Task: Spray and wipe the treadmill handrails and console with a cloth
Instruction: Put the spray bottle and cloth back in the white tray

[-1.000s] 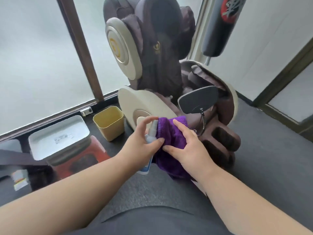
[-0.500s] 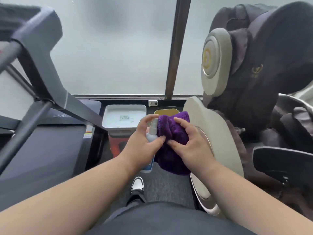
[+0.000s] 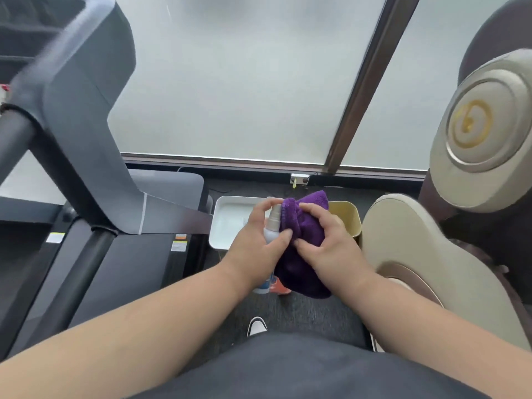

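My left hand (image 3: 256,243) grips a small white spray bottle (image 3: 273,226), its nozzle pointing at a bunched purple cloth (image 3: 302,226). My right hand (image 3: 328,243) holds that cloth right beside the bottle, in front of my body. The dark grey treadmill fills the left side: its upright (image 3: 86,110) rises toward the console at the upper left, a black padded handrail (image 3: 14,145) slants down at the far left, and a second black bar (image 3: 77,283) runs toward me. The belt deck (image 3: 135,269) lies below. Both hands are well to the right of the treadmill frame.
A massage chair (image 3: 475,133) with beige side panels stands at the right, its armrest (image 3: 417,254) close to my right forearm. A white lidded bin (image 3: 227,223) and a yellow bin (image 3: 349,217) sit on the dark floor by the frosted window. My shoe (image 3: 257,326) shows below.
The view has swung left from the massage chair toward the treadmill, which now fills the left side. Both hands keep the same hold on bottle and cloth.
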{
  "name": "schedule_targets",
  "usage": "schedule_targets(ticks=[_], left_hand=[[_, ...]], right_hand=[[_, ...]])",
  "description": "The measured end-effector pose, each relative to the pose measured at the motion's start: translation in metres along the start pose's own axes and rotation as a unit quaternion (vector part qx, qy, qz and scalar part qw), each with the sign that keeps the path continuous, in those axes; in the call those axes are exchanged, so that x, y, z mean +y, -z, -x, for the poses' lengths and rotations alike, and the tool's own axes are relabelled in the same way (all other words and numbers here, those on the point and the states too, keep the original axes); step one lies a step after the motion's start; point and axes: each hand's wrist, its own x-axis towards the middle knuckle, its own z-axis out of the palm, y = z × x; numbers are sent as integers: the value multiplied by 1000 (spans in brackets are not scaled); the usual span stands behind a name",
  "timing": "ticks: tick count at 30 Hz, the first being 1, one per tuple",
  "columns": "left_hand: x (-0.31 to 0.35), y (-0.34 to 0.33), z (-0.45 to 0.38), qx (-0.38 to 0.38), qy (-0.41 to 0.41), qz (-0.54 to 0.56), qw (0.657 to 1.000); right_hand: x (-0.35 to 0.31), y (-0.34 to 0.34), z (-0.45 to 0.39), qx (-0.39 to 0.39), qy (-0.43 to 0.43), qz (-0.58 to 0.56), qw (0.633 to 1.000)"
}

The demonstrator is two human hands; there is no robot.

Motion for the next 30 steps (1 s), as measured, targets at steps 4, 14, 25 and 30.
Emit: schedule_targets(ticks=[4, 14, 25, 30], left_hand=[[-18, 15, -53, -10, 25, 32, 999], [-124, 25, -176, 81, 86, -68, 991], [-277, 58, -268, 229, 170, -22, 958], [-324, 65, -292, 233, 181, -21, 955]], right_hand=[[8, -17, -57, -9, -27, -8, 1000], [86, -78, -215, -34, -98, -39, 994], [194, -151, -280, -49, -179, -140, 973], [211, -157, -276, -70, -183, -118, 973]])
